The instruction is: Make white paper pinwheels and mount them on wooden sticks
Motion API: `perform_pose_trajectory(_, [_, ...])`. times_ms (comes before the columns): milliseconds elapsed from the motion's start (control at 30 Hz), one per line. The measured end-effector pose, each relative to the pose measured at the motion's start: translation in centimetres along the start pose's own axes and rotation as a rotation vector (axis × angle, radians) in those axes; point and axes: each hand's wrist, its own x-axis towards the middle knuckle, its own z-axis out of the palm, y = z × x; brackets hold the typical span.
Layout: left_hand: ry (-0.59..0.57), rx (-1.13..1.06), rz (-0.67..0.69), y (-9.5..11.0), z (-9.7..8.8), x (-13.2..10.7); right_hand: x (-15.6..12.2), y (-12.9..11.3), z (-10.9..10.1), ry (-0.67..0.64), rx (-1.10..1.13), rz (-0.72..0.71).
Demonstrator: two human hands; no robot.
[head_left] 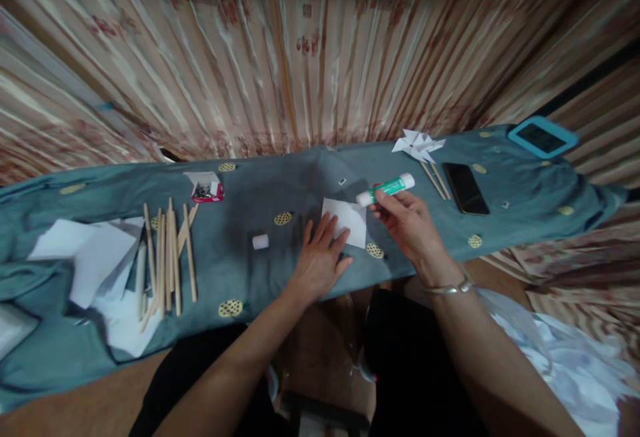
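My left hand (pixel 320 260) lies with its fingers spread on a small white paper sheet (pixel 356 231), pressing it against the cloth-covered table. In my right hand (pixel 405 223) is a green and white glue stick (pixel 389 190), its uncapped end pointing left near the sheet's upper right corner. Whether that end touches the paper I cannot tell. A white glue cap (pixel 261 242) lies on the cloth to the left of my left hand. Behind my right hand rest white paper pinwheels (pixel 418 145) on wooden sticks.
A black phone (pixel 466 188) and a blue-framed device (pixel 543 137) lie on the right. Leftward are several wooden sticks (pixel 173 257), white papers (pixel 103 250) and an opened red box (pixel 207 191) of small items. A curtain (pixel 300 57) hangs behind the table. White plastic bags (pixel 565 357) sit below right.
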Motion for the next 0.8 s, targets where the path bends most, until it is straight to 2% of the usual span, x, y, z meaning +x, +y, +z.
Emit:
perform_pose_trajectory(133, [-0.031, -0.001, -0.004, -0.3, 0.7, -0.2, 0.8, 3.4, -0.1, -0.049, -0.246, -0.158])
perform_pose_trajectory(267, [-0.033, -0.005, -0.010, -0.2, 0.8, -0.2, 0.5, 5.6, -1.1, -0.050, -0.502, -0.217])
perform_pose_trajectory(500, [-0.045, -0.049, -0.024, -0.1, 0.8, 0.0, 0.9, 5.8, -1.2, -0.064, -0.695, -0.238])
perform_pose_trajectory(800, [-0.043, -0.054, -0.028, 0.0, 0.6, 0.0, 1.1, 6.0, -1.5, -0.080, -0.761, -0.240])
